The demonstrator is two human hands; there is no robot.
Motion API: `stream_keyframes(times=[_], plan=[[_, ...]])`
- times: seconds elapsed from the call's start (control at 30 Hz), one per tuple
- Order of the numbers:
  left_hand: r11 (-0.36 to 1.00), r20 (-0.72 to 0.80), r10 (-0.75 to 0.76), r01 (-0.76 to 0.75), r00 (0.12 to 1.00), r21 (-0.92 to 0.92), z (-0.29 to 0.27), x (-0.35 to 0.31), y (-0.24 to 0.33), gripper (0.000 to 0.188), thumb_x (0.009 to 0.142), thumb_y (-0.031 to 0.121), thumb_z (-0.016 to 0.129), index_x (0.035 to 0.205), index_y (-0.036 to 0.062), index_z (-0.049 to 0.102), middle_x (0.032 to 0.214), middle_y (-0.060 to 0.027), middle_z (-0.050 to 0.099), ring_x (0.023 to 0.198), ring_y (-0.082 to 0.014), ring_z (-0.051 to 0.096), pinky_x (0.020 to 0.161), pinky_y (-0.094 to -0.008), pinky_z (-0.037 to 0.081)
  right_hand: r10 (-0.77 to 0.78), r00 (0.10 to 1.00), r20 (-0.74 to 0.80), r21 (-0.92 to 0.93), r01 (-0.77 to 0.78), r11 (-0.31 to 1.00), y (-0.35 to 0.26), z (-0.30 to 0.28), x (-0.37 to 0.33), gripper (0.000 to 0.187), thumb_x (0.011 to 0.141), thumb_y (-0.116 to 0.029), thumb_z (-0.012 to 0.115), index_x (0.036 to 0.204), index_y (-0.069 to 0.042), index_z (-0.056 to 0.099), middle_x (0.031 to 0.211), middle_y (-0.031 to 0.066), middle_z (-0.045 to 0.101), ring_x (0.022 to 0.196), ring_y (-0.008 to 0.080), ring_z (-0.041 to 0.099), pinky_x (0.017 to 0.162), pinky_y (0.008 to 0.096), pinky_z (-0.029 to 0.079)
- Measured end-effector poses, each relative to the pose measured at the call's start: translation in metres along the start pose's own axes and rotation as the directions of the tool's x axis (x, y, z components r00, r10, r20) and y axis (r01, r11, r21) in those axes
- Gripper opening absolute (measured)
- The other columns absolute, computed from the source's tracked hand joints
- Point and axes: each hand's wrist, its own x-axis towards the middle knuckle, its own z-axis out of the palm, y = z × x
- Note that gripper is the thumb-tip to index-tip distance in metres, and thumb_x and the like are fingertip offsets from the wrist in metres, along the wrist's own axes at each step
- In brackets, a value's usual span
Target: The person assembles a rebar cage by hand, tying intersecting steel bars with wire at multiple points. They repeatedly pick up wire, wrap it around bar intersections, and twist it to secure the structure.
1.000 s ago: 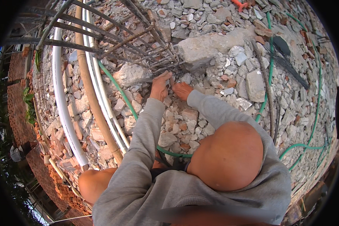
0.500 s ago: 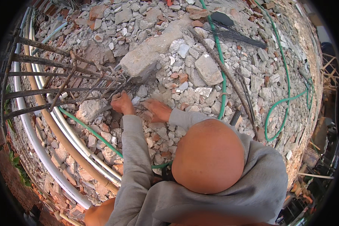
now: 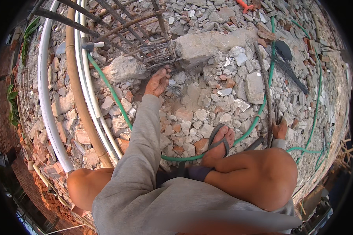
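My left hand (image 3: 157, 83) is at the end of a rusty rebar cage (image 3: 147, 51), its fingers pinched together beside the lowest bars. What lies between the fingertips is too small to make out. A small bundle of thin grey wire (image 3: 175, 91) rests on the rubble just right of that wrist. Far over to the right, my right hand (image 3: 279, 129) is low to the ground with its fingers curled round a dark slender metal piece (image 3: 277, 114). The kind of this piece does not show clearly. A long rusty bar (image 3: 267, 94) lies just left of it.
Broken concrete and brick cover the ground. A concrete beam (image 3: 215, 45) adjoins the cage end. White pipe (image 3: 47, 86) and a bamboo pole (image 3: 76, 84) run along the left. A green hose (image 3: 117, 98) crosses by my sandalled foot (image 3: 219, 145). Dark mesh (image 3: 292, 70) lies farther right.
My right hand has left the cage end and reached far right to the dark metal piece. My left hand stays by the cage. The view has shifted, showing my foot and both knees.
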Motion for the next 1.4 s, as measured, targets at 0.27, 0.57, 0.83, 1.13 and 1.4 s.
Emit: stream_keyframes(times=[0.27,0.57,0.83,1.13,1.4], plan=[[0.903,-0.458,0.289,-0.079,0.840,0.423,0.050,-0.013,-0.005,0.033,0.089,0.009,0.084,0.118,0.0000,0.073,0.099,-0.0043,0.074,0.081,-0.0220,0.070,0.077,-0.0415,0.062,-0.163,0.986,0.034,0.035,0.162,0.986,0.025,0.011,0.000,0.040,0.086,-0.021,0.078,0.113,0.005,0.062,0.114,0.0309,0.066,0.105,0.0517,0.062,0.094,0.0522,0.050],[0.338,-0.417,0.840,0.268,0.346,0.902,0.106,-0.028,-0.044,0.035,0.084,0.028,0.083,0.108,0.0022,0.080,0.113,-0.0197,0.074,0.111,-0.0383,0.066,0.094,-0.0487,0.053,-0.105,0.973,-0.204,0.403,0.181,0.897,0.034,-0.061,0.030,0.024,0.095,-0.008,0.053,0.112,0.000,0.068,0.096,0.0188,0.069,0.088,0.0322,0.065,0.082,0.0454,0.050],[0.628,0.157,0.447,-0.433,0.881,0.646,0.211,-0.076,-0.135,0.071,0.086,0.033,0.083,0.143,0.0024,0.055,0.132,-0.0136,0.062,0.127,-0.0300,0.056,0.105,-0.0445,0.045,-0.585,0.811,0.025,0.638,0.437,0.634,-0.203,-0.244,0.019,0.025,0.101,-0.005,0.048,0.116,0.004,0.067,0.081,0.0054,0.060,0.066,0.0143,0.054,0.061,0.0308,0.044],[0.995,-0.294,0.087,-0.068,0.952,0.074,0.155,-0.101,-0.103,0.022,0.104,0.029,0.066,0.109,0.0074,0.069,0.078,0.0000,0.063,0.054,-0.0087,0.050,0.046,-0.0229,0.034,-0.792,0.606,0.079,0.776,0.461,0.430,-0.412,-0.069,-0.001,0.017,0.094,-0.014,0.066,0.093,0.003,0.067,0.073,0.0202,0.063,0.066,0.0312,0.061,0.065,0.0443,0.047],[0.891,-0.443,0.322,-0.110,0.837,0.440,0.061,-0.090,-0.090,0.027,0.103,0.027,0.066,0.086,0.0064,0.071,0.062,0.0006,0.056,0.044,-0.0094,0.039,0.041,-0.0279,0.027,-0.663,0.747,-0.049,0.711,0.492,0.502,-0.436,0.039,-0.042,0.019,0.090,-0.016,0.070,0.094,0.003,0.072,0.087,0.0287,0.070,0.083,0.0485,0.068,0.073,0.0511,0.053]])
